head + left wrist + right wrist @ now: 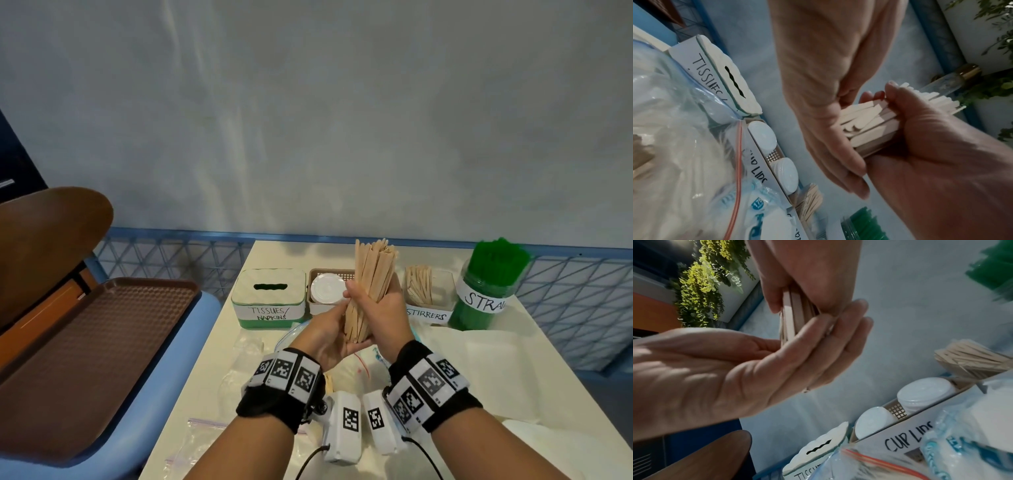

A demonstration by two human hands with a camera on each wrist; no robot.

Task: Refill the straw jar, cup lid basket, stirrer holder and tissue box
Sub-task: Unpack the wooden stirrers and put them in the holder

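Observation:
I hold a bundle of wooden stirrers [371,270] upright above the table. My right hand [380,301] grips it round the middle, fingers curled. My left hand [325,337] lies with straight fingers under the bundle's lower end; the left wrist view shows that flat left hand [828,129] against the stick ends [869,123]. Behind, in a row from left to right, stand the tissue box [269,301], the cup lid basket [315,274] with white lids, the stirrer holder [426,313] partly filled, and the straw jar [486,294] full of green straws.
Clear zip bags [205,435] and a pack of white tissues [479,359] lie on the table in front of the containers. A brown tray [102,342] rests on a blue chair to the left. A blue lattice rail [178,260] runs behind the table.

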